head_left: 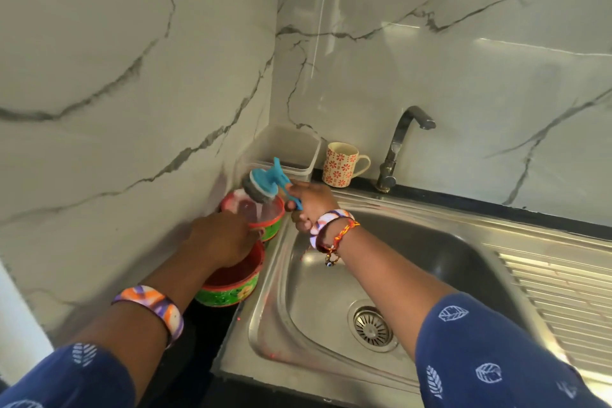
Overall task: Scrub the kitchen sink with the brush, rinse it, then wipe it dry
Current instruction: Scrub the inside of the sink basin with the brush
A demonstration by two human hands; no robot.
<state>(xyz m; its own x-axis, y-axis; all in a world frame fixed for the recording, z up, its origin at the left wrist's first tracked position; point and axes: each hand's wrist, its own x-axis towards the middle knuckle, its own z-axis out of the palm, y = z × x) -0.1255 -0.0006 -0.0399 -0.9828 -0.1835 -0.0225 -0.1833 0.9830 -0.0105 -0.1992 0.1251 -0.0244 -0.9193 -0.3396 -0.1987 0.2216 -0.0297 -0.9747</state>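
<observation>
Brush (261, 182) gripped in right hand (309, 200); left hand (222, 238) grip unclear

We see a sink (414, 262) of brushed metal, its basin dull and smooth, its draining board ribbed. The tap (399, 149) looks like darker metal. The walls (132, 60) are glossy veined marble. The brush (265, 180) is blue plastic, the container (284, 151) at the surface's back corner translucent plastic, the mug (341, 164) glazed.
</observation>
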